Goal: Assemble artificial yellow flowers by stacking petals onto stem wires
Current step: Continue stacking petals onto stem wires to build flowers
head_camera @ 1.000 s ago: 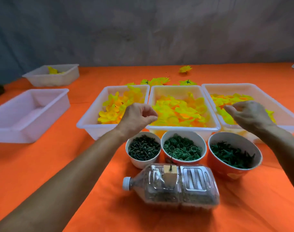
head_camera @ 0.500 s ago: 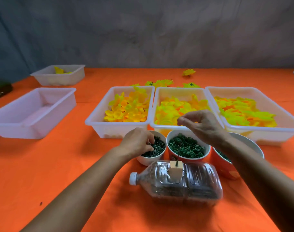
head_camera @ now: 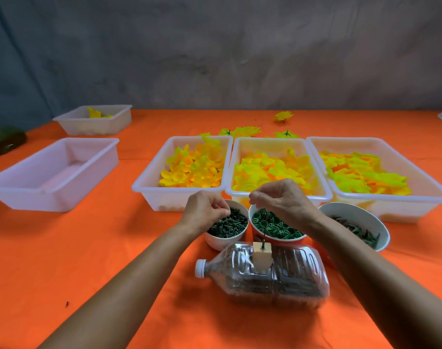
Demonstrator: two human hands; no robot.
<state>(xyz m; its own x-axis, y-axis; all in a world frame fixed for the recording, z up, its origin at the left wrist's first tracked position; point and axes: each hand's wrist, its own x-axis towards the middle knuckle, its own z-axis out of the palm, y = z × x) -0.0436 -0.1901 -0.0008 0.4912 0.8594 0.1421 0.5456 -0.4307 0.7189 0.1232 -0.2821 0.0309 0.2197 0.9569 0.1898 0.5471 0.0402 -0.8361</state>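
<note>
The stem wire [head_camera: 264, 231] is standing upright in the small block [head_camera: 261, 255] on top of the bottle [head_camera: 265, 273], near the table's front edge, with nothing threaded on it yet. Since a second ago both hands have pulled back from the petal tubs toward the cups. The right hand [head_camera: 282, 197], which was reaching into the right tub [head_camera: 381, 177], is now hovering directly above the wire tip, over the ring cup [head_camera: 275, 226], fingers drawn together as if pinching; what it is holding, if anything, cannot be made out (too small). The left hand [head_camera: 204, 210], which was above the left tub [head_camera: 189, 170], is now dipping its curled fingertips into the peg cup [head_camera: 227, 226], apparently pinching at the pegs [head_camera: 230, 224]; whether one is actually held cannot be told.

Judgement: the first piece is about to be lowered onto the wire, and the left hand is fetching the next part. The middle tub [head_camera: 275, 167], leaf cup [head_camera: 358, 222] and finished flowers [head_camera: 242, 131] toward the far edge are lying untouched.
</note>
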